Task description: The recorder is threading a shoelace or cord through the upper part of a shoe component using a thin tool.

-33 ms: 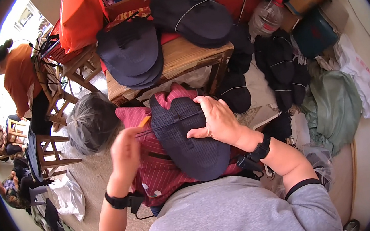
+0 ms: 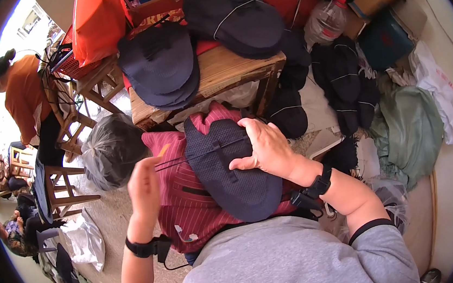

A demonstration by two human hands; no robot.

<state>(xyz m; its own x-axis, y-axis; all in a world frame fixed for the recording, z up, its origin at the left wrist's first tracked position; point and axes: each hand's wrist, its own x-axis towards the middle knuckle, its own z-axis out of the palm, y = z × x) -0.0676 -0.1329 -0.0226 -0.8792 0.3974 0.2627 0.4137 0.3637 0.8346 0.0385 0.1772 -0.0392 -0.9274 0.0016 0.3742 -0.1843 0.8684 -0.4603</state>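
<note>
A dark navy shoe sole (image 2: pixel 242 194) with a stitched, textured face lies on the maroon striped cloth (image 2: pixel 182 216) over my lap. My right hand (image 2: pixel 271 151) grips its right side, thumb flat on the face and fingers at the far edge. Narrow black stitches or strips cross the sole's middle. From there, two strands of dark cord (image 2: pixel 176 161) stretch left to my left hand (image 2: pixel 144 190), whose fingers are closed around them. A slim orange-yellow piece (image 2: pixel 163 150) sticks up beside those fingertips; its hidden end keeps me from telling what it is.
Ahead stands a wooden bench (image 2: pixel 220 76) bearing stacked soles (image 2: pixel 159 60) and a tied bundle (image 2: pixel 237 23). A grey plastic bag (image 2: pixel 111 150) sits left of my lap. At right are more tied bundles (image 2: pixel 343 81) and a green sack (image 2: pixel 408 129). Another person (image 2: pixel 25 90) sits far left.
My left hand has moved a little left, away from the sole, drawing the cord strands out longer. The orange-yellow piece went with it. My right hand and the sole hold still.
</note>
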